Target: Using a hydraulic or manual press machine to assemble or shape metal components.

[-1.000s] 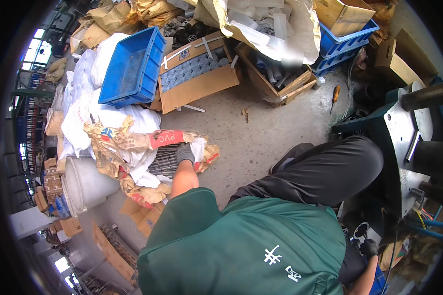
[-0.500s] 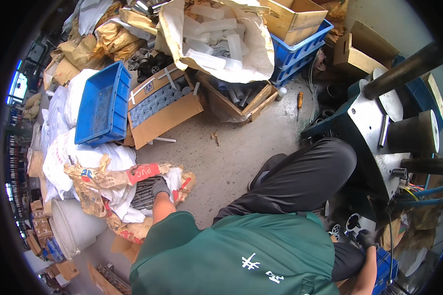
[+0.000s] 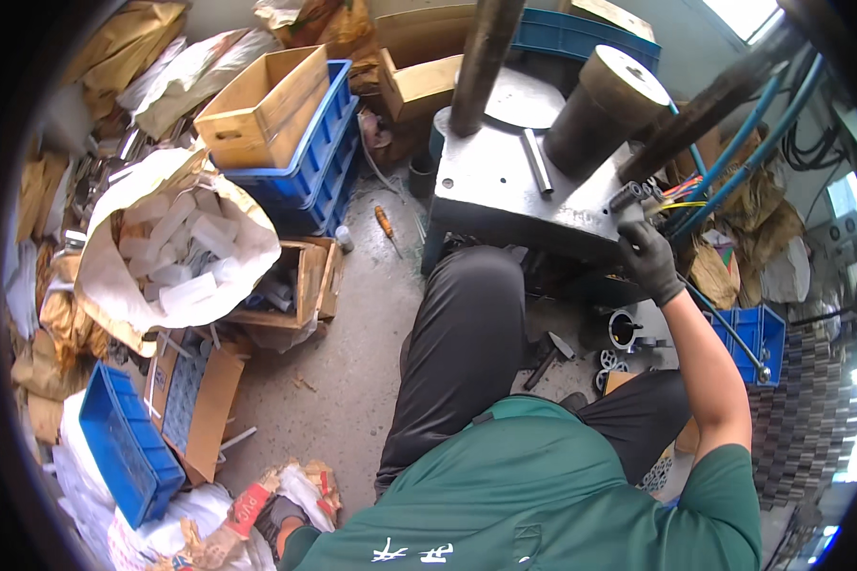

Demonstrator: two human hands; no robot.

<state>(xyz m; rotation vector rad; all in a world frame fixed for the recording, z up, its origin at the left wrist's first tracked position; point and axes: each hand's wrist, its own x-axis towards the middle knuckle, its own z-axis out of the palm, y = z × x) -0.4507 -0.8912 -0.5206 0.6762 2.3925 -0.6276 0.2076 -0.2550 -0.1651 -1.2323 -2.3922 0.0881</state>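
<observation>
At the near right edge of a press's steel plate (image 3: 490, 176), my right hand (image 3: 649, 265) wears a dark grey glove. Its fingers are bent inward just below some short dark cylindrical parts (image 3: 627, 197); whatever they grip is hidden. A slim metal tube (image 3: 536, 160) lies on the same plate beside a thick dark cylinder (image 3: 595, 109). Down at the lower left, my gloved left hand (image 3: 284, 511) is at a torn paper sack (image 3: 248, 509) with a white lining. Its fingers are mostly out of sight against the sack.
A hammer (image 3: 549, 360) lies on the floor by my legs, near a black ring-shaped part (image 3: 623, 329). An orange-handled screwdriver (image 3: 385, 224) lies farther off. Stacked blue crates (image 3: 328, 162), a sack of translucent plastic pieces (image 3: 105, 257) and a blue bin (image 3: 129, 447) stand at left.
My view has swung right toward the press. The right hand has risen from beside the low blue crate to the plate's edge. My left hand remains at the torn sack.
</observation>
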